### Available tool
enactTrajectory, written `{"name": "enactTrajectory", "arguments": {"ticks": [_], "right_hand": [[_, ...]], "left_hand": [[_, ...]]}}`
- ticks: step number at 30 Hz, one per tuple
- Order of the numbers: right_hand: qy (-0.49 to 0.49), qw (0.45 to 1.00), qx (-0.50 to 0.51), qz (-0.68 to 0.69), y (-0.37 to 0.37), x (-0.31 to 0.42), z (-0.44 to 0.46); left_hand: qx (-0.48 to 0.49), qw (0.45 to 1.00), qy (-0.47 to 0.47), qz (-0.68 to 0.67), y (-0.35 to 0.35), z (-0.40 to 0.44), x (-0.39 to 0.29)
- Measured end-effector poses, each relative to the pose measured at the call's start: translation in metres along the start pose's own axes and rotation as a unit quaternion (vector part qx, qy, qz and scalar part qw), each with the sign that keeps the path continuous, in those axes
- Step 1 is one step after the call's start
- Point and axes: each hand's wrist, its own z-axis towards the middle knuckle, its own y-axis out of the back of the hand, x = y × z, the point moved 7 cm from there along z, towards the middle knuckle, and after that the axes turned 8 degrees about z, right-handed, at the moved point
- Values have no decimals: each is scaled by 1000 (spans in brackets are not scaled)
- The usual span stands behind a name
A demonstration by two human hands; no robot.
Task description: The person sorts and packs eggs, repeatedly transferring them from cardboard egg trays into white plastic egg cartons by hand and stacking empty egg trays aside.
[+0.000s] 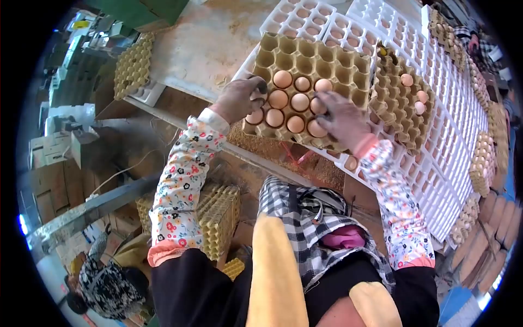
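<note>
A brown pulp tray (329,54) holds several eggs (299,102) in its lower left part, with bare cups along the top and right. At the tray's left edge is my left hand (241,99), its fingers curled round an egg, partly hidden. My right hand (340,115) lies over the eggs, fingers bent down beside an egg at the right end of the group; whether it grips that egg is unclear. To the right, a second pulp tray (397,101) holds a few eggs. White plastic trays (452,147) lie beneath and beyond both.
A stack of pulp trays (218,218) stands below my left forearm. Another pulp tray (133,65) sits at the upper left. Egg-filled trays (482,163) line the far right. A person (111,283) is at the lower left, apart from my hands.
</note>
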Motion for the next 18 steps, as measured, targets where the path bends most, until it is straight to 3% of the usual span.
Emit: {"name": "enactTrajectory", "arguments": {"ticks": [1,2,3,5,6,7,9,10,11,12,13,14,15,16,17,18], "right_hand": [[22,997,11,-76,-16,1,7],[-32,995,56,-72,-17,6,14],[-40,998,36,-33,-13,5,14],[-51,998,-3,43,-3,-5,7],[-168,938,-51,299,-2,-22,-3],[-259,794,-115,537,-1,-35,-13],[-280,597,-206,723,-4,-59,-16],[-189,716,-170,650,2,-71,-10],[-263,746,-159,591,11,-54,1],[-259,868,-106,409,18,-35,19],[-241,947,-46,207,18,-22,35],[-119,991,-51,-40,11,-15,44],[-82,992,18,-99,-3,-15,47],[-94,991,32,-87,-4,-22,50],[-103,991,48,-74,-4,-27,53],[-150,984,30,91,2,-37,46]], "left_hand": [[-13,996,22,-85,5,0,8],[-63,953,99,-278,9,-4,31],[-105,863,175,-461,6,-12,52],[-182,664,205,-696,8,-24,72],[-198,676,191,-683,6,-24,79],[-138,741,181,-632,1,-15,79],[2,852,159,-499,-6,4,54],[96,958,87,-255,-12,10,23],[0,992,-40,118,0,12,-18],[43,983,-62,167,-15,17,-33],[82,969,-83,216,-25,21,-41],[113,969,-65,210,-25,26,-39],[145,967,-50,205,-24,33,-37],[181,962,-36,201,-25,36,-33],[108,987,-64,104,-9,34,-27],[105,987,0,-118,-11,30,-7]]}}
